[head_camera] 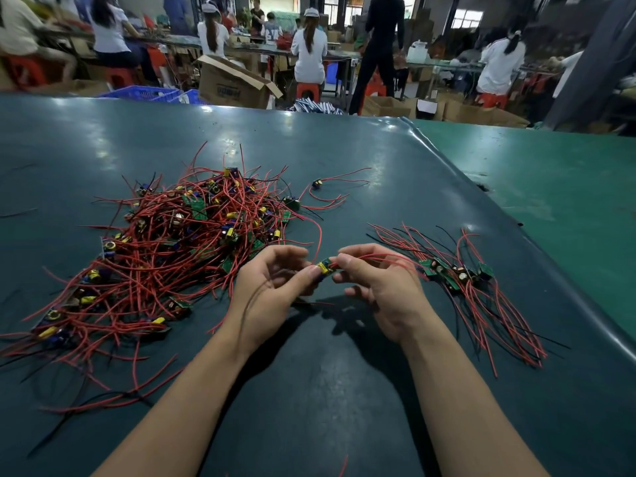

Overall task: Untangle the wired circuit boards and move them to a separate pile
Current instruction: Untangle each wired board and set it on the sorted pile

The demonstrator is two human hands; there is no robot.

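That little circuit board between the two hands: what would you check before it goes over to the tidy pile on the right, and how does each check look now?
1. Board held: ok, the left hand and right hand both pinch it with their fingers.
2. Board lifted off the table: ok.
3. Its red wires free of the tangled heap: cannot tell; a red wire arches up toward the heap.
4. Its black wire free: cannot tell; a thin one hangs by the left wrist.
5. Sorted pile within view on the right: ok.
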